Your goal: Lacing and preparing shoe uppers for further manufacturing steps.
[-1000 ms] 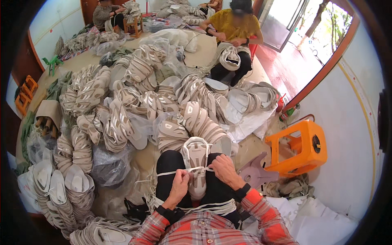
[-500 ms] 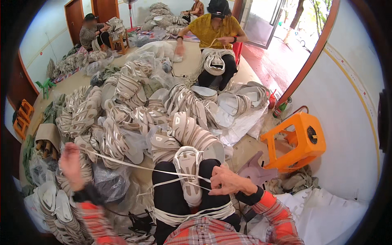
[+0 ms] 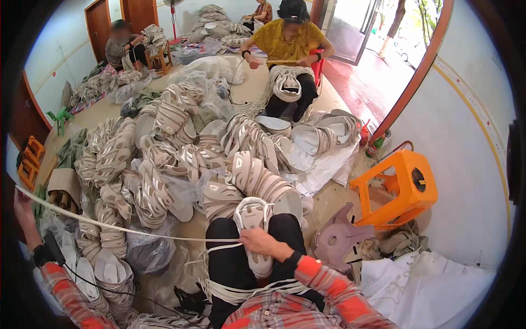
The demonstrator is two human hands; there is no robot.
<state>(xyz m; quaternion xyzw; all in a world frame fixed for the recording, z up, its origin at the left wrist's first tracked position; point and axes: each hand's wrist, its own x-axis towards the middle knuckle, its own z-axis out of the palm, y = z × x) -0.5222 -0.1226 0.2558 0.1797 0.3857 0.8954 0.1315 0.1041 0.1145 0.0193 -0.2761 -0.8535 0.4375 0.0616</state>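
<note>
Main risk, prob.: uneven tension. The off-white lace [image 3: 222, 240] spans nearly taut from the L grip [image 3: 24, 207], out by the pic's far-L rim, to the R grip [image 3: 259, 242] over the lap. Too hard a tug from that side could twist the beige shoe upper [image 3: 253, 214] or slide it off the knees, b/c nothing visible clamps it there. If the R grip slips, the lace could whip loose & cross w/ the strands bundled over the thighs [image 3: 233, 291] → tangle. Black cable [image 3: 82, 282] hanging nr the L wrist might also snag; so might the stacked uppers [image 3: 114, 244] & clear plastic bag [image 3: 150, 247] under the span.

Position: upper sits on the lap btwn the black-trousered knees. R grip is right over its mid part, fingertips pinched on the lace just at its L edge; the hand hides the lacing, so can't tell how the lace is threaded. L grip is well apart from the upper, arm stretched out, seemingly closed on the lace's far end; finger detail unclear, pic's dark there.
</note>
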